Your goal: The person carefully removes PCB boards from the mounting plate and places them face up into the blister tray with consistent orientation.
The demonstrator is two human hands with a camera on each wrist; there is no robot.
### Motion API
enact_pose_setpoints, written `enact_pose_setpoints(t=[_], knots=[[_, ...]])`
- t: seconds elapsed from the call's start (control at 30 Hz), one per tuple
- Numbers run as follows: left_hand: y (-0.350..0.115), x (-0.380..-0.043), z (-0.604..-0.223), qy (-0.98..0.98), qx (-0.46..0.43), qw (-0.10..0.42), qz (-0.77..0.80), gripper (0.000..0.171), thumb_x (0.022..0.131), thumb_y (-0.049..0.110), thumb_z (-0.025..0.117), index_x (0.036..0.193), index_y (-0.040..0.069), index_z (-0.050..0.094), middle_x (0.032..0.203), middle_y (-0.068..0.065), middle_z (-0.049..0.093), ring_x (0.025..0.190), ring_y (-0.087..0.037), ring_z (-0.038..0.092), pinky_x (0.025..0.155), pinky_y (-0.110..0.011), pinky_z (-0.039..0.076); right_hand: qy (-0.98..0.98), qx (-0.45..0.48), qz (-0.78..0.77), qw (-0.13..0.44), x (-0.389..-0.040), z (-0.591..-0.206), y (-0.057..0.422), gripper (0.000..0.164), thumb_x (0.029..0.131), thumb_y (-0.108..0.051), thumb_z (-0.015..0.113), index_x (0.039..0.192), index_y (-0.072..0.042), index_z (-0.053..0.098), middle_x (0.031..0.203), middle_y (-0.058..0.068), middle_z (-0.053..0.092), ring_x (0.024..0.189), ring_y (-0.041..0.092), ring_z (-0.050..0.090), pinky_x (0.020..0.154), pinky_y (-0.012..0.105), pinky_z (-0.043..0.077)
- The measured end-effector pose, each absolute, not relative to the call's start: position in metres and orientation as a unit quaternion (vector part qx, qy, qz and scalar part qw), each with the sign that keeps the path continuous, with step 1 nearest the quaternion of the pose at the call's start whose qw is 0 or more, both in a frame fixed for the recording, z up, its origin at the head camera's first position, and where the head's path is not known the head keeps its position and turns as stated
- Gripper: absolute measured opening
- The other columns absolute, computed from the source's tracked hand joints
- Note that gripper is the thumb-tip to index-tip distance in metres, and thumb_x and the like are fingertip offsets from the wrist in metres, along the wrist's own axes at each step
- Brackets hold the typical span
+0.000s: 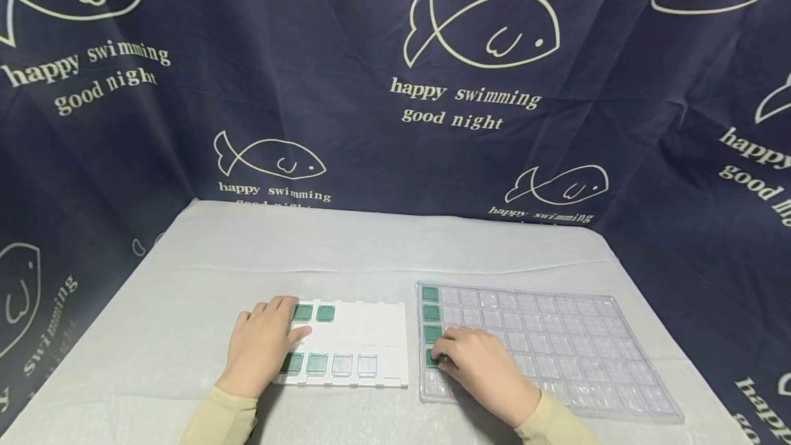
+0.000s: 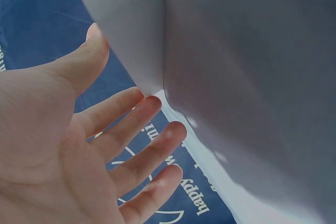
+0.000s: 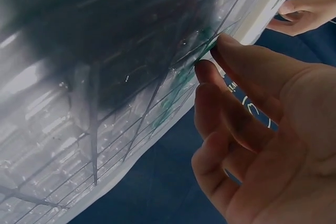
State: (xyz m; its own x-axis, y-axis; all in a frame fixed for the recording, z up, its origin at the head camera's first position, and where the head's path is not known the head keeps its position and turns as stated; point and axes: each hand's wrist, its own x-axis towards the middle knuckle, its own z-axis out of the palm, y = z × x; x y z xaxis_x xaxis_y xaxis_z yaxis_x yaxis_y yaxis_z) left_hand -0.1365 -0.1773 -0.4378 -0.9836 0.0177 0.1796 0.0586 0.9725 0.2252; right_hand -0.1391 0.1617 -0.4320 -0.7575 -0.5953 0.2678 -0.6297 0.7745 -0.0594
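My left hand (image 1: 258, 343) rests on the left end of a white holder board (image 1: 371, 327), its thumb over the top. Its fingers look loosely extended in the left wrist view. Small green circuit boards (image 1: 325, 313) sit on the holder in two rows; two at the front right look paler. With thumb and forefinger, my right hand (image 1: 485, 373) pinches a green circuit board (image 1: 430, 357) at the left column of a clear compartment tray (image 1: 550, 288). The fingers partly hide that board. In the right wrist view, thumb and forefinger tips nearly meet at a green edge.
Behind the pinched piece, three green circuit boards (image 1: 432, 313) fill the tray's left column. Both the holder and the tray lie on a pale cloth-covered table (image 1: 371, 246). Dark blue curtains (image 1: 364, 88) with fish prints surround the back and sides.
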Motion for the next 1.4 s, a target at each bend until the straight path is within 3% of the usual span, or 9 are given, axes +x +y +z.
enact_pose_setpoints(t=[1.03,1.4], knots=[[-0.1774,-0.1373,-0.4375,-0.988,-0.028,0.1,-0.112,0.057,0.085,0.039,0.079,0.128,0.005,0.064,0.122,-0.012,0.07,0.102,-0.034,0.066,0.078,-0.045,0.044,-0.931,0.328,0.033,0.157,-0.1391,-0.4354,0.1577,0.019,0.069,-0.015,0.088,0.082,-0.026,0.079,0.085,-0.013,0.078,0.075,0.007,0.068,0.065,0.023,0.051],[-0.1774,-0.1372,-0.4361,-0.99,-0.019,0.082,-0.115,0.058,0.087,0.039,0.077,0.131,0.004,0.062,0.127,-0.014,0.069,0.107,-0.036,0.065,0.082,-0.045,0.044,-0.933,0.323,0.046,0.151,-0.1393,-0.4369,0.1561,0.02,0.07,-0.016,0.089,0.08,-0.025,0.075,0.084,-0.014,0.075,0.075,0.006,0.066,0.068,0.026,0.054]])
